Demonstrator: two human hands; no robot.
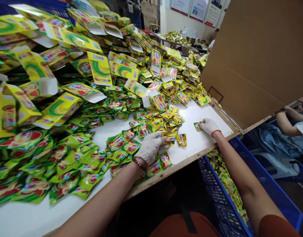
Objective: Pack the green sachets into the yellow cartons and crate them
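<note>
My left hand (151, 148), in a white knit glove, is closed with its fingertips on a small yellow candy packet (170, 136). Another yellow packet (181, 140) lies just past it on the white tabletop (188, 149). Green packets with a watermelon print (131, 146) spread around and under that hand. Further right, my right hand (209, 126), gloved too, pinches a small green packet (197, 126) close to the white surface. A heap of mixed yellow packets (174, 117) sits between and beyond the hands.
Yellow printed boxes (100, 67) pile high at left and back. A tall cardboard sheet (255, 62) stands at right. Below the wooden table edge (183, 161), a blue crate (215, 194) holds yellow packets. Another person's arm (287, 123) shows at far right.
</note>
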